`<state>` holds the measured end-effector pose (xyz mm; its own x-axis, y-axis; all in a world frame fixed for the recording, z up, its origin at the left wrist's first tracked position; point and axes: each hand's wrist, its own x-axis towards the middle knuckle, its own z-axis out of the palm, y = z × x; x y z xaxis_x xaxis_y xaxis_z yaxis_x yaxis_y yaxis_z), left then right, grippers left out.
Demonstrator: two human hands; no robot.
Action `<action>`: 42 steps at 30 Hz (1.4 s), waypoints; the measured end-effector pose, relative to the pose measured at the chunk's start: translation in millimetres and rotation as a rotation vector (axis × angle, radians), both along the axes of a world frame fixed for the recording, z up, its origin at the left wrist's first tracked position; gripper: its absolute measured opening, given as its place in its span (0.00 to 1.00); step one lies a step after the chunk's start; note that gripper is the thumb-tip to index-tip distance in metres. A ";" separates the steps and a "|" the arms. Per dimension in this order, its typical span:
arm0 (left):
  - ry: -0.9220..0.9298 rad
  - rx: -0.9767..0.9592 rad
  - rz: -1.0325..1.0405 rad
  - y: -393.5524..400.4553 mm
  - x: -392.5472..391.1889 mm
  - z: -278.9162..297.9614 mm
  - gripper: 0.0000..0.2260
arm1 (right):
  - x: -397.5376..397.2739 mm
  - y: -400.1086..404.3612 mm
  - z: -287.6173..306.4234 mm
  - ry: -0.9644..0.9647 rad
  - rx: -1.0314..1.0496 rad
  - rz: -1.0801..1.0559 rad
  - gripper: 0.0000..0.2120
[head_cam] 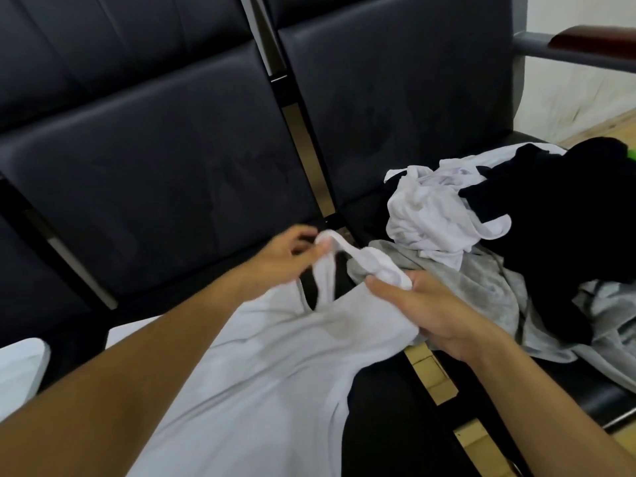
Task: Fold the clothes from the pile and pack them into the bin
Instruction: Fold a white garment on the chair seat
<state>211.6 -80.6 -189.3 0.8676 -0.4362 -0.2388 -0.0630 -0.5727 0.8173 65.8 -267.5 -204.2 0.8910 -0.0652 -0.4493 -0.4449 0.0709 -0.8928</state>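
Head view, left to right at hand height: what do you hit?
Left hand pinching a strap → white tank top → right hand gripping the other strap → grey garment → black garment.

The white tank top (275, 356) between my hands is thin, smooth, matt knit cloth, its strap edged with a ribbed band. Just beyond my right hand (437, 315) lies a grey garment (488, 287) of softer, fuzzier fabric, with a crumpled white cotton piece (430, 215) and matt black cloth (550, 208) above it. Behind my left hand (278, 259) the seat cushions (155, 173) are dark, faintly sheened leatherette, split by glossy metal frame strips (309, 139). Far right, an armrest (592, 39) looks like polished wood.
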 end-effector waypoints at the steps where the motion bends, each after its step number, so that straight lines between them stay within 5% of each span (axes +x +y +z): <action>1: -0.001 0.177 -0.118 10.5 -1.9 -11.5 0.20 | -0.2 -1.5 0.1 0.010 0.032 -0.050 0.16; 5: -0.155 0.679 -0.266 59.1 -1.0 -46.2 0.26 | 1.4 -8.8 -2.0 0.037 0.069 -0.165 0.15; 10: -0.207 0.585 0.064 75.0 6.6 -48.3 0.06 | 0.0 -9.4 -7.3 0.067 0.039 -0.087 0.11; 15: -0.287 0.516 0.521 107.0 22.5 -33.6 0.07 | 5.5 -6.2 -15.9 0.075 0.063 -0.036 0.11; 19: -0.369 0.850 0.212 96.7 15.9 -35.1 0.20 | 10.1 2.6 -20.5 0.088 -0.105 0.033 0.15; 24: -0.196 0.635 -0.222 44.4 2.6 -44.8 0.24 | 13.8 11.6 -21.6 0.062 0.186 0.007 0.10; 27: -0.383 0.692 -0.321 17.7 1.1 -49.8 0.23 | 13.0 11.6 -24.0 -0.002 0.102 -0.005 0.09; 30: -0.371 0.470 -0.302 -3.7 -1.4 -47.0 0.15 | 16.6 11.5 -24.2 -0.135 0.010 -0.029 0.09; 32: -0.115 0.210 -0.207 -20.8 -11.3 -34.6 0.11 | 20.4 10.7 -22.6 -0.220 0.102 -0.074 0.07; 35: 0.358 -0.062 0.029 -35.4 -20.4 -11.1 0.20 | 23.0 12.0 -21.2 -0.299 0.162 -0.089 0.07; 39: 0.337 -0.294 -0.035 -40.5 -21.0 19.6 0.15 | 20.4 16.5 -19.7 -0.373 -0.111 0.009 0.09; 42: 0.216 -0.302 -0.024 -40.3 -11.9 46.6 0.12 | 16.4 12.4 -18.3 -0.283 -0.231 0.103 0.20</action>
<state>199.8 -120.9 -142.6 0.7999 -0.5347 -0.2725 0.1187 -0.3041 0.9452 82.3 -255.1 -222.5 0.9849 -0.0395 -0.1686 -0.1730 -0.1790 -0.9685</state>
